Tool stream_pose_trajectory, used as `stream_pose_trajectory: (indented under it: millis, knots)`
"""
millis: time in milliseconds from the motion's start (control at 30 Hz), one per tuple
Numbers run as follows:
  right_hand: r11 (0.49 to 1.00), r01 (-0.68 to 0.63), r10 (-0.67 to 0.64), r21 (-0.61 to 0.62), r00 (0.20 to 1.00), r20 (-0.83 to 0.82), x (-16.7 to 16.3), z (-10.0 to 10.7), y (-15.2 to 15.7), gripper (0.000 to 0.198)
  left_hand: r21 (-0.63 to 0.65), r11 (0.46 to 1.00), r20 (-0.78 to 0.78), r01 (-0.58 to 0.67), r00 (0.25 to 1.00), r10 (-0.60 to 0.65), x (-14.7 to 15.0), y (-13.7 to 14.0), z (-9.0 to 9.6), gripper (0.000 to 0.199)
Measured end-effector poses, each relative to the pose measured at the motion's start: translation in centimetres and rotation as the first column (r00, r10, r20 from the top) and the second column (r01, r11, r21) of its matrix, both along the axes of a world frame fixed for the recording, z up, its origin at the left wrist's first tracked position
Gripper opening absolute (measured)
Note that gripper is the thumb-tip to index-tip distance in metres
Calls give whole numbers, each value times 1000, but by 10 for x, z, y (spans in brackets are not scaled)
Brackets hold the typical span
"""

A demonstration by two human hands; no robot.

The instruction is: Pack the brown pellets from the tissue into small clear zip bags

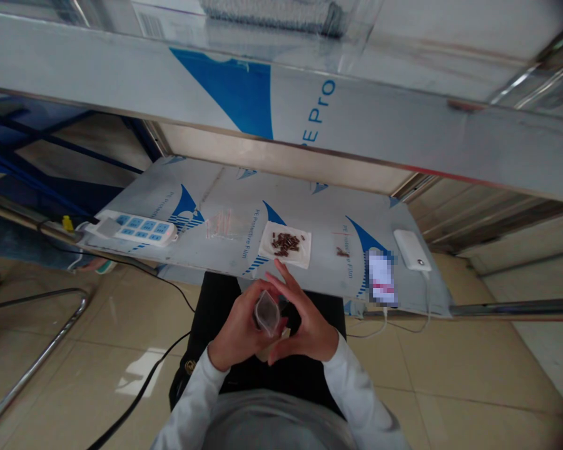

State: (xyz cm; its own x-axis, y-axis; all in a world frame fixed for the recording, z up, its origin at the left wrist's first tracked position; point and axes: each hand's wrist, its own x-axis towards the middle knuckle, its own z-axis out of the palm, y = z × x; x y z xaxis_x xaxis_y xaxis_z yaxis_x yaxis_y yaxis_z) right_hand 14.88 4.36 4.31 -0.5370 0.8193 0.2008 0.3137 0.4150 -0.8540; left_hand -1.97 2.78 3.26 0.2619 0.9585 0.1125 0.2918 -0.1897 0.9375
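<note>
A small clear plastic bag (267, 312), its mouth spread open toward me, is held over my lap. My left hand (238, 326) is wrapped round the bag's left side. Just right of the bag is my right hand (304, 322), with thumb and fingers spread apart; whether a fingertip touches the bag, I cannot tell. Beyond my hands, a white square tray (304, 257) on the shelf bears a pile of small brown cylindrical pieces (286, 243). Flat clear bags (223, 224) lie left of that tray. To its right sits another small bag (342, 245) with a few brown pieces inside.
On the shelf (225, 187), a white power strip (138, 229) lies at the left. A pixelated phone (381, 279) and a white power bank (411, 250) with cables are at the right. An upper shelf (356, 119) overhangs the back. A chair leg (42, 362) stands lower left.
</note>
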Motion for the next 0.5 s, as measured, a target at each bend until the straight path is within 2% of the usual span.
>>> stream_pose_trajectory:
  millis: [33,67,100,167,200,267,333,400,500]
  knots:
    - [1000,29,-30,-4,999,-35,3,3,-1,96,19,999,-35,-26,999,27,0,0,0,31]
    - [997,80,-80,3,995,-57,5,7,-3,83,44,998,-67,-44,997,47,1,0,1,30]
    - [990,141,-139,24,989,-54,7,11,-4,62,71,996,-94,-49,994,55,1,1,2,30]
    - [971,210,-215,114,976,33,7,20,-6,24,107,994,-134,-34,990,48,1,2,3,31]
    - [965,201,-221,170,969,109,7,23,-6,17,116,993,-151,-20,988,38,1,3,3,32]
    - [960,119,-188,255,945,267,3,28,-5,14,125,992,-189,5,982,19,3,4,2,32]
    - [958,44,-158,284,906,392,-1,28,-2,11,133,991,-234,25,972,7,6,5,0,33]
    - [959,17,-154,282,868,471,-5,25,1,10,153,987,-284,41,959,4,8,5,-2,37]
    - [960,24,-172,280,837,519,-9,19,3,19,195,978,-339,73,941,-2,10,2,-4,44]
